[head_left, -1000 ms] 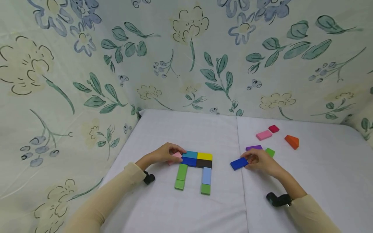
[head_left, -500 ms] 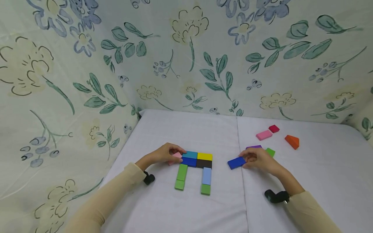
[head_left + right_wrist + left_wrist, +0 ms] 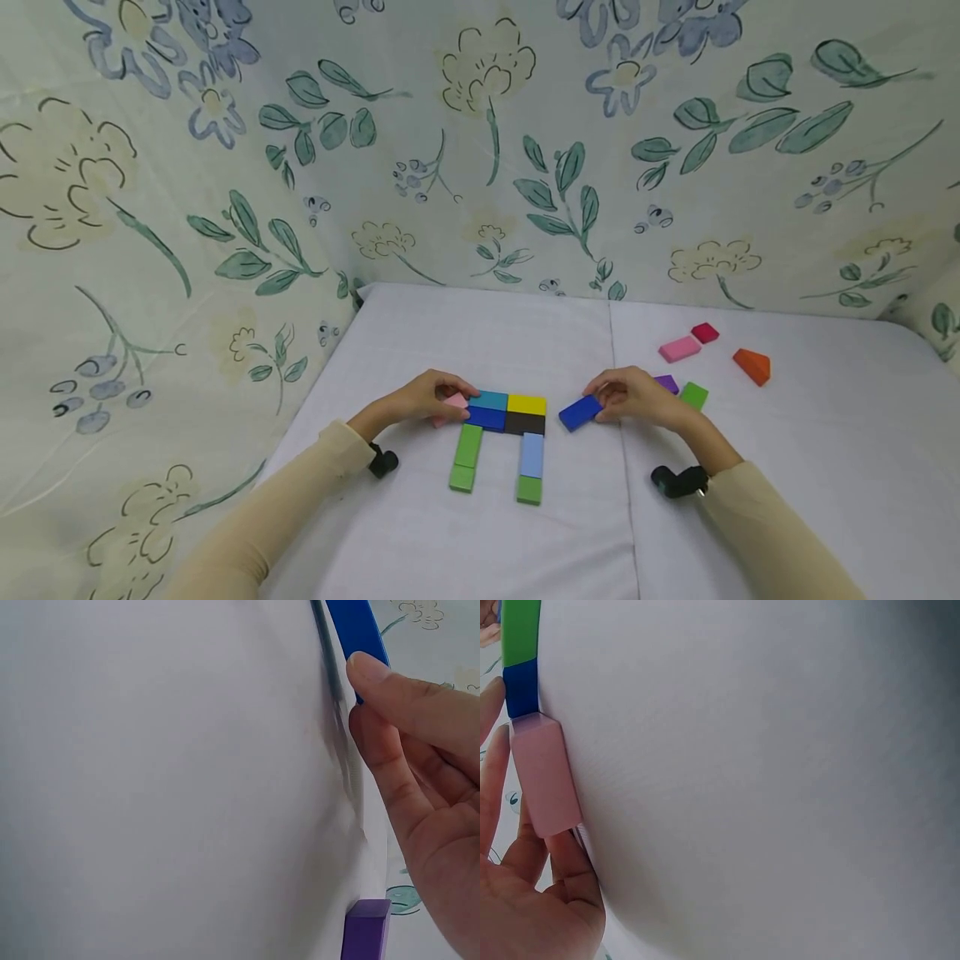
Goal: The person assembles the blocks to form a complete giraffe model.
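Observation:
In the head view, my left hand (image 3: 422, 396) holds a pale pink block (image 3: 453, 404) at the left end of a flat arrangement of blocks. Its fingertips reach the teal block (image 3: 489, 400) and the dark blue block (image 3: 487, 418); in the left wrist view, other fingers bend at the near end of the pink block (image 3: 547, 776). My right hand (image 3: 637, 396) pinches a blue rectangular block (image 3: 581, 412) by one end, just right of the arrangement. The right wrist view shows thumb and finger on that blue block (image 3: 358, 634).
Yellow (image 3: 527, 404) and dark brown (image 3: 525, 423) blocks complete the row, with green (image 3: 468, 446) and light blue (image 3: 532, 456) blocks below. Near the right hand lie purple (image 3: 667, 384) and green (image 3: 693, 395) blocks. Pink (image 3: 679, 349), red (image 3: 705, 333) and orange (image 3: 752, 366) blocks sit farther back.
My right hand has moved left with the blue block, bringing it closer to the arrangement and uncovering more of the green block. The left hand stays in place on the pink block.

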`<action>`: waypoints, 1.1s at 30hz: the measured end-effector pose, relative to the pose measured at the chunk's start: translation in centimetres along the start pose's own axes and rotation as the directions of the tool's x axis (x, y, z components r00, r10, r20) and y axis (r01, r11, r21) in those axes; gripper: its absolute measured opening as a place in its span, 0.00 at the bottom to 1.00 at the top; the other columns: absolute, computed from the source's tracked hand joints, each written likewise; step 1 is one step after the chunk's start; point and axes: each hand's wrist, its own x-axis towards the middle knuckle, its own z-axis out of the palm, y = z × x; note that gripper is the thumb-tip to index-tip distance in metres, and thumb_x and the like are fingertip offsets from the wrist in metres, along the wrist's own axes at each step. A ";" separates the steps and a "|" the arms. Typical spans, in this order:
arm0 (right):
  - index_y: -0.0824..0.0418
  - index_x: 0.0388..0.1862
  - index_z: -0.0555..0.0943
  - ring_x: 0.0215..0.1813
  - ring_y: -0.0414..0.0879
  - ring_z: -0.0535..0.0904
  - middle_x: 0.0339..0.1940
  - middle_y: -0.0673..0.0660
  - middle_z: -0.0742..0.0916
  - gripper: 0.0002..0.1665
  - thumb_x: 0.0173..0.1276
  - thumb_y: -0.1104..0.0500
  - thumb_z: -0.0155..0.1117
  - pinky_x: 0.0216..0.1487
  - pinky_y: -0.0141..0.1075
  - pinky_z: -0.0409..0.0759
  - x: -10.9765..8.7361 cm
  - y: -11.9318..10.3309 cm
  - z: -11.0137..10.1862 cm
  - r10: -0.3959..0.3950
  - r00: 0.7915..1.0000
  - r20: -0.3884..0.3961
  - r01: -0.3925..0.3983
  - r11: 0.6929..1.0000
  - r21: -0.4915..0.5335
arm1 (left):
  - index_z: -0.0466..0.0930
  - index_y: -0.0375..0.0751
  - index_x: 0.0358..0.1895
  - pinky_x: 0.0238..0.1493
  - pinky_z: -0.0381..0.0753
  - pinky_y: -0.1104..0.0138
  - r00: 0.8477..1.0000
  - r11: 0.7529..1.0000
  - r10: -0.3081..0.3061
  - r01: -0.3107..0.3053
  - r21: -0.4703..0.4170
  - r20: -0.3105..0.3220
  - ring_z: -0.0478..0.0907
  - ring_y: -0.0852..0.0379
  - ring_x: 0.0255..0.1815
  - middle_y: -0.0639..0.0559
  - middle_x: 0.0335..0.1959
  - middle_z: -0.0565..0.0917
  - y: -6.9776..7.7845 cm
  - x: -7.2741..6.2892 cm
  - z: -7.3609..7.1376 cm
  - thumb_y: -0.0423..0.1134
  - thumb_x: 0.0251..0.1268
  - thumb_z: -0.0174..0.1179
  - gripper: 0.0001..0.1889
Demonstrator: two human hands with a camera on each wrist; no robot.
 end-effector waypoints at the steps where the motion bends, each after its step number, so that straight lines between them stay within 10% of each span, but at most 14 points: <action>1: 0.69 0.51 0.83 0.39 0.52 0.79 0.37 0.60 0.85 0.21 0.58 0.70 0.75 0.41 0.30 0.80 0.3 0.0 0.1 0.003 1.000 0.008 -0.003 1.000 0.002 | 0.86 0.46 0.55 0.50 0.69 0.62 1.000 1.000 0.001 -0.001 -0.001 0.001 0.71 0.52 0.47 0.55 0.52 0.84 0.0 0.0 0.0 0.40 0.62 0.71 0.18; 14: 0.71 0.54 0.82 0.40 0.54 0.80 0.43 0.61 0.86 0.22 0.60 0.72 0.72 0.42 0.30 0.80 2.9 0.0 0.5 0.024 0.995 0.095 -0.028 0.999 0.042 | 0.85 0.47 0.55 0.50 0.69 0.63 1.000 1.000 -0.006 0.006 0.001 0.002 0.71 0.53 0.47 0.55 0.51 0.84 0.1 -0.1 -0.1 0.40 0.62 0.71 0.18; 33: 0.73 0.55 0.81 0.44 0.55 0.81 0.48 0.66 0.85 0.22 0.61 0.71 0.72 0.45 0.31 0.81 2.5 0.3 1.2 0.069 0.998 0.008 -0.069 0.989 0.134 | 0.84 0.40 0.57 0.55 0.70 0.53 0.999 0.999 0.031 -0.031 -0.041 0.010 0.72 0.45 0.52 0.47 0.55 0.83 0.1 -0.1 0.0 0.37 0.62 0.71 0.20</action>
